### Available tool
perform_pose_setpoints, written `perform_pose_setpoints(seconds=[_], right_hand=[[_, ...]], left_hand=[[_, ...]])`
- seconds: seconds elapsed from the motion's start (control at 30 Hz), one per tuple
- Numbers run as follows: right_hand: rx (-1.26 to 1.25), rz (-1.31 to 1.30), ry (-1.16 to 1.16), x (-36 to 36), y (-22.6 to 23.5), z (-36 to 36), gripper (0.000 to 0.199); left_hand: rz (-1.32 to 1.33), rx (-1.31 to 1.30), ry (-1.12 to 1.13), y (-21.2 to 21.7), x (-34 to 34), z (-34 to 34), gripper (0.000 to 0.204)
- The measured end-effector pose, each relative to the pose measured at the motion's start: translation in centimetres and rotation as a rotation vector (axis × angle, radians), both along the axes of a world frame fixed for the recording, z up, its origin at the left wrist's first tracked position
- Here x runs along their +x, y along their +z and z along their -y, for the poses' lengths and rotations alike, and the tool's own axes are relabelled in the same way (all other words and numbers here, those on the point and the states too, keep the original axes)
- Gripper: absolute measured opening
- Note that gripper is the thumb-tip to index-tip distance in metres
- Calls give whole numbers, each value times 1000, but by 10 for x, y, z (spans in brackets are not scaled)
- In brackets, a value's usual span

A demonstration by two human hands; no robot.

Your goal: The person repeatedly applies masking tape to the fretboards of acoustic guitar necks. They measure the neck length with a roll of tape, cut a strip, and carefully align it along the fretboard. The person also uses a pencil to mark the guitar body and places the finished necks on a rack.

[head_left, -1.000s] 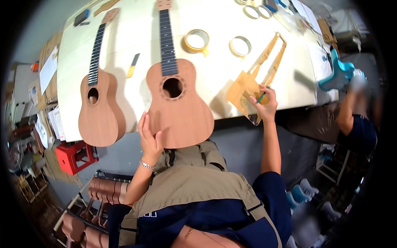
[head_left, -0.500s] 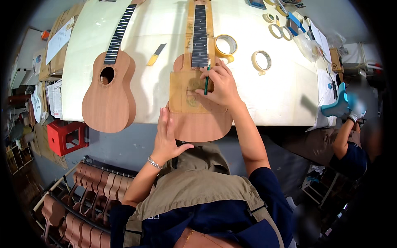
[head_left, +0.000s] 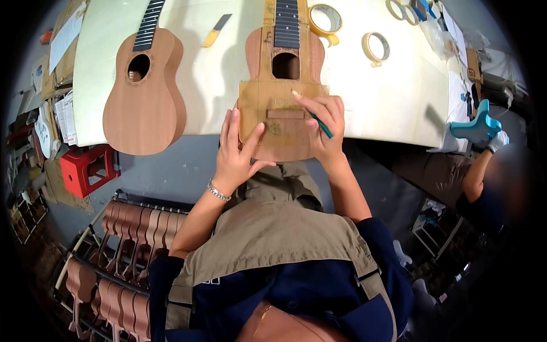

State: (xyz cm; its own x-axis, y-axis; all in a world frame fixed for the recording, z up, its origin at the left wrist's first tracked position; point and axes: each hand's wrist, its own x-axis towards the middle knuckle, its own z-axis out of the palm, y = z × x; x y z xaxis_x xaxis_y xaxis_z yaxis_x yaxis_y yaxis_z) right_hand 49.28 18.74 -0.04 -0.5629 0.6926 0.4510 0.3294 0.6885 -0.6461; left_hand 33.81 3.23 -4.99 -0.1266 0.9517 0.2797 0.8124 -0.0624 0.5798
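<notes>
A brown ukulele body point(head_left: 265, 151) lies in front of me on the table, its neck pointing away. Over it rests a yellowish see-through template point(head_left: 250, 94) whose long arms run beside the fretboard point(head_left: 286, 25). The sound hole point(head_left: 285, 65) shows between them. A brown rectangular strip point(head_left: 285, 114) appears in the template's middle; I cannot tell whether it is a cut-out or a bar. My left hand point(head_left: 235, 153), fingers spread, touches the template's lower left side. Closed round a green pencil point(head_left: 322, 126), my right hand point(head_left: 327, 128) is over the template's right side.
A second ukulele point(head_left: 145, 108) lies to the left. Between the two is a yellow cutter knife point(head_left: 215, 33). Tape rolls point(head_left: 376, 48) sit on the right. A red stool point(head_left: 88, 170) and a rack of wooden bodies point(head_left: 125, 245) stand lower left. A gloved co-worker holds a blue piece point(head_left: 478, 125).
My right hand has come down from the fretboard's end, uncovering the sound hole, and the pencil is tilted differently. My left fingers have spread onto the template. The whole view has shifted.
</notes>
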Motion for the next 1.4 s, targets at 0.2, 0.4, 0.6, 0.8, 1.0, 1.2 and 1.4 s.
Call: perform_pose_setpoints(seconds=[0.2,0.4,0.6,0.8,1.0,1.2,1.4], right_hand=[[38,70,84,-7,-13,17,13],[255,418,-43,5,12,7,8],[-248,214,136,-8,-6,2,4],[76,197,-414,14,-9,-10,9],[-513,-196,-416,17,-22,-22,27],[-806,-566,-336,-42,30,-6,30],[-926,-848,-284,-211,-21,34,31]], left_hand=[[-24,11,-3,-2,1,-1,87],[-38,4,4,-3,2,1,86],[-19,17,-3,-3,3,-1,86],[4,-1,-13,2,0,0,86],[84,-155,-150,33,-36,5,92],[-30,79,297,53,-221,45,63],[224,-85,175,19,-297,86,83]])
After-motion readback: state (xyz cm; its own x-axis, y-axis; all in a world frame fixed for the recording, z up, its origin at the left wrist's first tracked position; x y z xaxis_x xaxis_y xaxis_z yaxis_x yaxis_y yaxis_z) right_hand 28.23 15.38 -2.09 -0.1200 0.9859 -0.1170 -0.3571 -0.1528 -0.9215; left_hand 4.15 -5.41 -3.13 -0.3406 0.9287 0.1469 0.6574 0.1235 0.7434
